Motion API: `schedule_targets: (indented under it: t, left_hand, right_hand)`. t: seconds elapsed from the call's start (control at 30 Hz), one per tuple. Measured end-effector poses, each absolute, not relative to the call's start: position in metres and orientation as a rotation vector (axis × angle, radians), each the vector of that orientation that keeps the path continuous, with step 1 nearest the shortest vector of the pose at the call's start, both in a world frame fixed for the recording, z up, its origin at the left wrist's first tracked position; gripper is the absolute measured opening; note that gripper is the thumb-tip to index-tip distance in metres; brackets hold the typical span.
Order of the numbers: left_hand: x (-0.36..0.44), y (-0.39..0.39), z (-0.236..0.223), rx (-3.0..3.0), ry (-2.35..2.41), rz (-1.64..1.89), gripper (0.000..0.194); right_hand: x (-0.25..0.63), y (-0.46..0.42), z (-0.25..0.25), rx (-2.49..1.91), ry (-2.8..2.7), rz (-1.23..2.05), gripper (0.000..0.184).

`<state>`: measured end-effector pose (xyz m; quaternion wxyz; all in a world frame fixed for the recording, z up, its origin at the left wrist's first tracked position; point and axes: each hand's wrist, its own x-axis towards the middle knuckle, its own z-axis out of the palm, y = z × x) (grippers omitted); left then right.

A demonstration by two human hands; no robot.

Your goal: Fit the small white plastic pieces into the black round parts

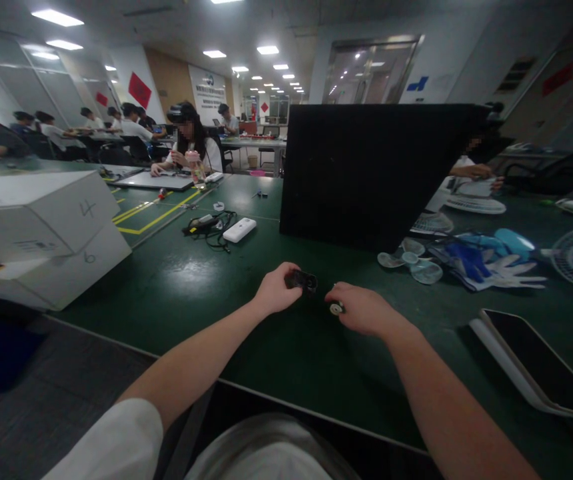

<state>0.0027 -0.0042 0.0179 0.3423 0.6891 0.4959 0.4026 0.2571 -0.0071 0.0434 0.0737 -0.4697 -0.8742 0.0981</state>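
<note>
My left hand point(277, 289) is closed around a small black plastic part point(304, 281) with a hollow, open-looking end, held above the green table. A short gap to the right, my right hand point(364, 308) has its fingers curled round a small cylindrical piece point(336, 308). Only its round, pale end with a dark centre shows; the fingers cover the remainder, and its kind cannot be made out. The two held pieces are apart, facing each other.
A tall black panel point(361, 173) stands behind my hands. White boxes point(41, 220) sit left, a white power bank point(239, 230) with cables ahead. Clear fan blades point(410, 260), gloves point(486, 267) and a phone point(541, 360) lie right. A co-worker point(191, 143) sits across.
</note>
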Motion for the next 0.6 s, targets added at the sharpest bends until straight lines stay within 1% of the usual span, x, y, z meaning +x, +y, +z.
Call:
schedule_targets:
  t: [0.1, 0.2, 0.43, 0.6]
  left_hand:
    - [0.004, -0.008, 0.018, 1.892, 1.319, 1.035, 0.044]
    - [0.005, -0.011, 0.019, 1.969, 1.337, 1.011, 0.046]
    - [0.008, -0.013, 0.016, 2.011, 1.338, 0.95, 0.048]
    - [0.013, -0.013, 0.009, 1.976, 1.276, 0.969, 0.046]
  right_hand:
    - [0.255, -0.007, 0.044, -1.461, -2.646, 0.282, 0.029]
    - [0.25, -0.007, 0.048, -1.514, -2.643, 0.269, 0.025]
    - [0.236, -0.018, 0.064, -1.251, -2.322, 0.208, 0.018]
    - [0.227, -0.024, 0.055, -1.114, -2.381, 0.2, 0.016]
